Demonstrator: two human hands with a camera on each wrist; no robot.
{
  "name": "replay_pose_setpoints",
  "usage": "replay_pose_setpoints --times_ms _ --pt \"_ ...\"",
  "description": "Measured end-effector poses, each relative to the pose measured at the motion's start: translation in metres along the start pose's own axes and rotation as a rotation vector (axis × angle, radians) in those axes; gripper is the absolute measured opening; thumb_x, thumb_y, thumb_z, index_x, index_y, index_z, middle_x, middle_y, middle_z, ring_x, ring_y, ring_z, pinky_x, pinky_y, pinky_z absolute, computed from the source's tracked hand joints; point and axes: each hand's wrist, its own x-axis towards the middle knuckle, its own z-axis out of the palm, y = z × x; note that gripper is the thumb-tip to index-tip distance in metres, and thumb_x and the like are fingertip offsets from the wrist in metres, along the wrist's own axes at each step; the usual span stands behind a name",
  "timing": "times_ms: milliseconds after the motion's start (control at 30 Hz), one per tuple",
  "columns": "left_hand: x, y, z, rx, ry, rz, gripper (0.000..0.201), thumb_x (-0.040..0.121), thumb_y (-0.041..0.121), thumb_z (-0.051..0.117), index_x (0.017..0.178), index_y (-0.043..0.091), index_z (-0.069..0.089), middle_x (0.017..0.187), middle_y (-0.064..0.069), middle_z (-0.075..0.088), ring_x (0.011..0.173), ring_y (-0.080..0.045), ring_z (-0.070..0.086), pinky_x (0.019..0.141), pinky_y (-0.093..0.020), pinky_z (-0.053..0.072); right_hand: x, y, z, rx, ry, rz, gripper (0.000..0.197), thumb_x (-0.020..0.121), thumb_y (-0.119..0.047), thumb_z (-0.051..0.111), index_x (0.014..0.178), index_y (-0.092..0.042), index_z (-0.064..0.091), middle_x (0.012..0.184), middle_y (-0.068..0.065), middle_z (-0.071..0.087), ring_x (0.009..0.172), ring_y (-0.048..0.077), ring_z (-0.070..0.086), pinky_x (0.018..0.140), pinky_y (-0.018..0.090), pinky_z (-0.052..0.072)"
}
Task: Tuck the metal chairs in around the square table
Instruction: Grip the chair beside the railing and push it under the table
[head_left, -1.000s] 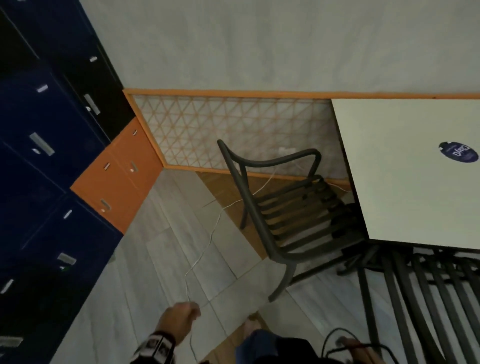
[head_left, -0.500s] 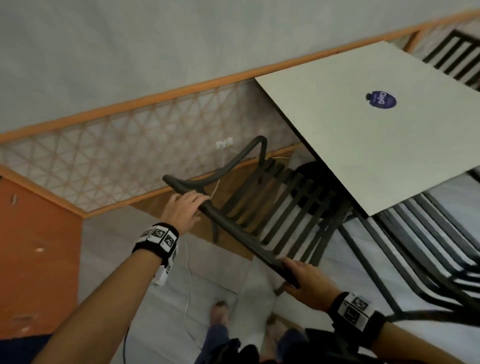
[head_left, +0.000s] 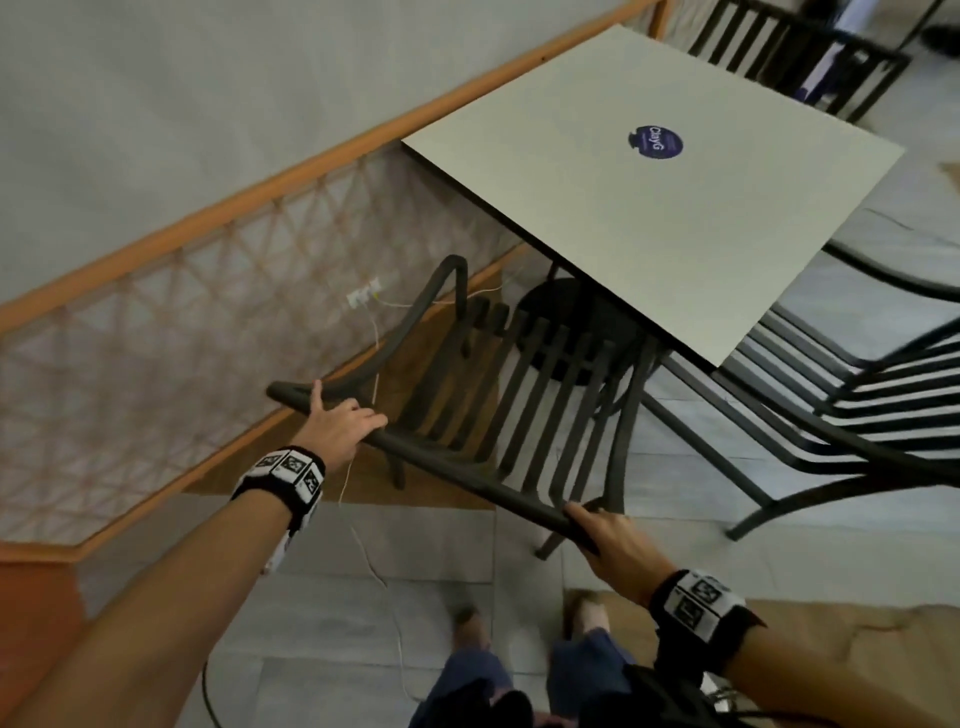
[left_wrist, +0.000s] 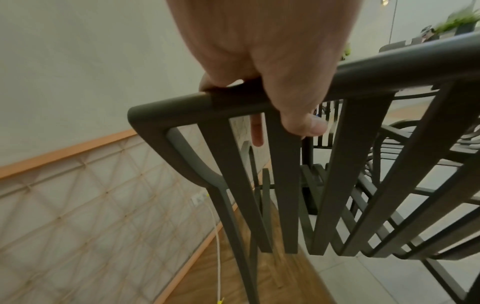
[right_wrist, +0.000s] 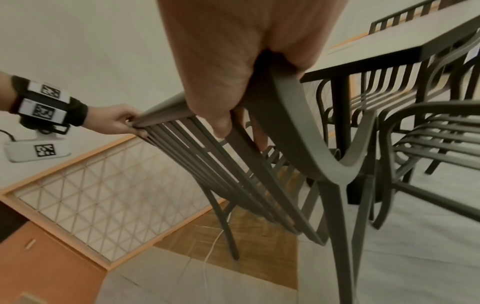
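Left hand and right hand clamped on the top rail of the metal chair — seat partly under the worktop. Likely stiff, weighty, smooth — best held at the rail's ends.

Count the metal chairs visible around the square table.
3. One chair at the near-left side, its top rail gripped by the left hand and right hand; a second at the right side; a third beyond the far edge. Others may be hidden.
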Motion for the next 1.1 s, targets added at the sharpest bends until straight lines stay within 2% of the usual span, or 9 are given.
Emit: replay_pose_setpoints --times_ms 167,300,367,433,533,633,800,1000,1100 --pt "0.018 -0.042 -0.006 0.090 -0.073 -0.074 0.052 0.092 0.004 0.048 0.134 0.035 0.044 0.144 0.012 0.047 0.144 -0.018 0.028 0.107 -0.078 0.001 0.023 -0.047 0.010 0.099 0.025 -0.006 0.042 0.095 -0.021 0.044 0.137 -0.018 0.037 0.113 0.010 0.065 0.099 0.029 0.063 0.088 0.039 0.052" --pt "0.039 -0.062 -0.017 0.055 -0.089 -0.151 0.046 0.092 0.004 0.050 0.127 0.035 0.053 0.141 0.011 0.050 0.142 -0.020 0.030 0.108 -0.078 0.003 0.045 -0.068 0.009 0.146 0.031 0.000 0.037 0.095 -0.019 0.042 0.132 -0.019 0.040 0.111 0.010 0.065 0.098 0.032 0.063 0.076 0.034 0.045" --pt "0.051 -0.067 -0.025 0.005 -0.067 -0.188 0.040 0.092 0.007 0.053 0.122 0.033 0.059 0.137 0.010 0.054 0.140 -0.021 0.032 0.109 -0.077 0.001 0.057 -0.073 0.006 0.175 0.053 -0.002 0.035 0.093 -0.017 0.042 0.128 -0.018 0.042 0.108 0.012 0.066 0.095 0.035 0.063 0.075 0.038 0.047" --pt "0.066 -0.068 -0.034 -0.036 -0.037 -0.208 0.037 0.091 0.006 0.055 0.118 0.031 0.062 0.135 0.008 0.057 0.139 -0.021 0.033 0.110 -0.075 -0.001 0.069 -0.072 0.001 0.197 0.086 -0.012 0.033 0.092 -0.015 0.043 0.125 -0.017 0.044 0.105 0.011 0.067 0.091 0.036 0.064 0.076 0.042 0.049" --pt "0.092 -0.069 -0.047 -0.108 -0.024 -0.222 0.039 0.091 0.000 0.053 0.117 0.027 0.064 0.135 0.003 0.057 0.141 -0.025 0.030 0.110 -0.072 -0.005 0.086 -0.064 -0.014 0.224 0.127 -0.013 0.029 0.092 -0.015 0.045 0.121 -0.018 0.047 0.101 0.008 0.068 0.087 0.031 0.065 0.077 0.041 0.051" --pt "0.123 -0.074 -0.059 -0.088 0.007 -0.188 0.041 0.089 -0.001 0.055 0.117 0.028 0.064 0.133 0.004 0.059 0.139 -0.026 0.032 0.112 -0.073 -0.002 0.107 -0.052 -0.027 0.219 0.167 -0.010 0.028 0.091 -0.016 0.047 0.119 -0.019 0.048 0.099 0.006 0.068 0.084 0.029 0.066 0.078 0.041 0.055" --pt "0.173 -0.084 -0.075 -0.090 0.064 -0.146 0.036 0.088 0.001 0.058 0.113 0.026 0.067 0.126 0.000 0.063 0.133 -0.027 0.039 0.112 -0.073 0.001 0.145 -0.035 -0.041 0.248 0.213 -0.007 0.026 0.090 -0.015 0.051 0.114 -0.023 0.047 0.092 0.001 0.068 0.076 0.022 0.067 0.072 0.040 0.058" --pt "0.223 -0.090 -0.095 -0.074 0.071 -0.179 0.040 0.087 -0.004 0.056 0.112 0.025 0.067 0.124 -0.007 0.060 0.134 -0.031 0.036 0.114 -0.069 -0.002 0.181 -0.024 -0.056 0.260 0.243 -0.023 0.033 0.091 -0.016 0.051 0.121 -0.025 0.040 0.096 0.000 0.066 0.076 0.019 0.067 0.070 0.038 0.059" --pt "0.242 -0.090 -0.107 -0.025 0.070 -0.182 0.033 0.089 0.003 0.056 0.113 0.024 0.067 0.126 -0.006 0.059 0.135 -0.033 0.033 0.115 -0.068 0.000 0.197 -0.020 -0.062 0.240 0.280 -0.023 0.037 0.092 -0.016 0.051 0.124 -0.025 0.035 0.098 -0.001 0.065 0.074 0.018 0.067 0.068 0.037 0.060"
